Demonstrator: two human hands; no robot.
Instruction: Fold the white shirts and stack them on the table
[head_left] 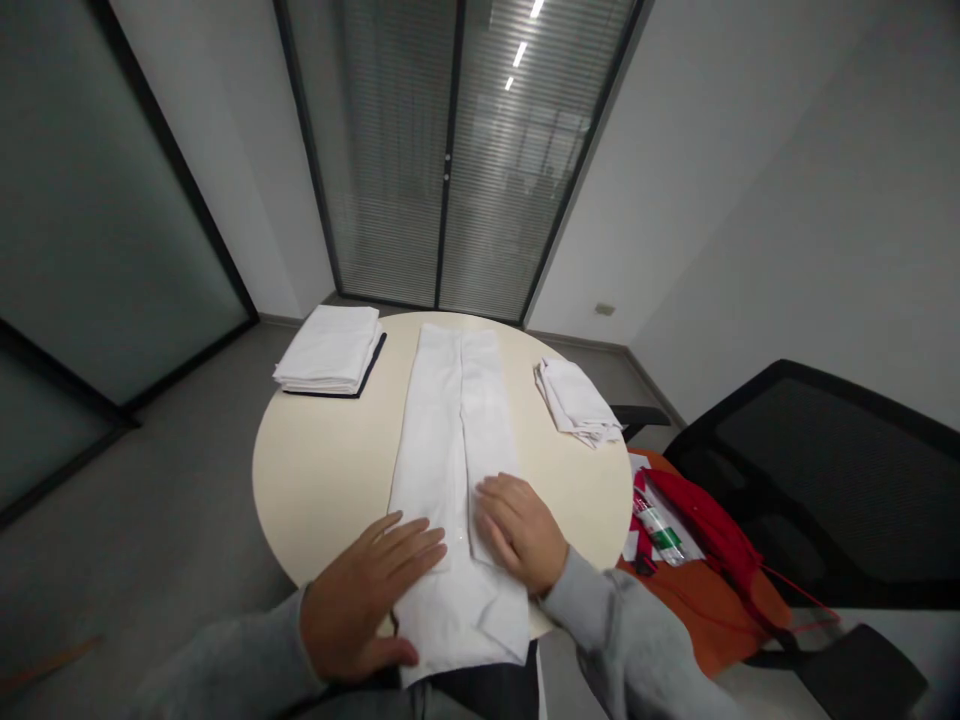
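A white shirt [450,420], folded into a long narrow strip, lies down the middle of a round cream table [330,470]. My left hand [367,600] lies flat with spread fingers on the shirt's near left part. My right hand [521,530] presses on the folded-in right side near the collar end, fingers curled over the fold. Both arms wear grey sleeves. The shirt's near end hangs over the table edge toward me.
A stack of folded white garments [330,350] on a dark board sits at the table's far left. A smaller folded white pile [577,402] lies at the right edge. To the right are a black chair [810,470], a red bag [705,540] and a bottle [660,530].
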